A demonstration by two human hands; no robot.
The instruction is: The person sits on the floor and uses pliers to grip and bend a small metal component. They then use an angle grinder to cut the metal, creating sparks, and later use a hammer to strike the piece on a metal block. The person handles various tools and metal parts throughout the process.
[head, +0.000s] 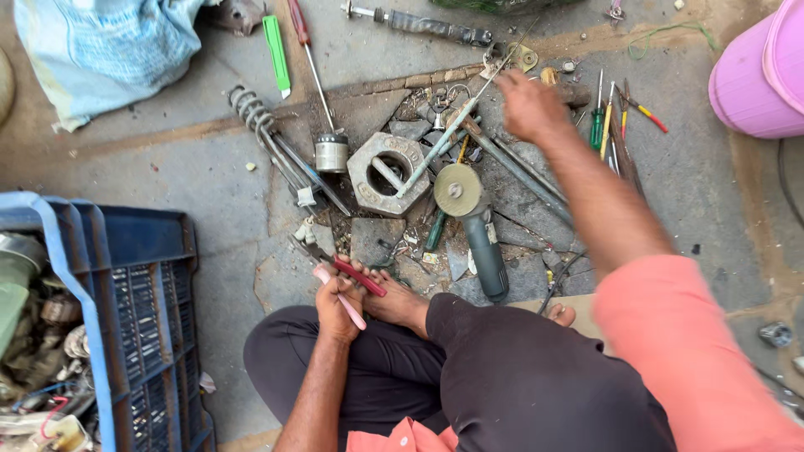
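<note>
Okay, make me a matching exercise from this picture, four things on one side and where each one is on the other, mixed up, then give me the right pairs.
Things:
1. Red-handled pliers
2. Angle grinder
3. Blue plastic crate
4. Pink bucket

Places:
A. Top right corner of the view
B. Held in the left hand, by the bare foot
C. Far left, full of scrap parts
D. Lying on the ground in the middle, next to the big hexagonal nut

Pairs: 1-B, 2-D, 3-C, 4-A

The right hand reaches out over the tools further away.
</note>
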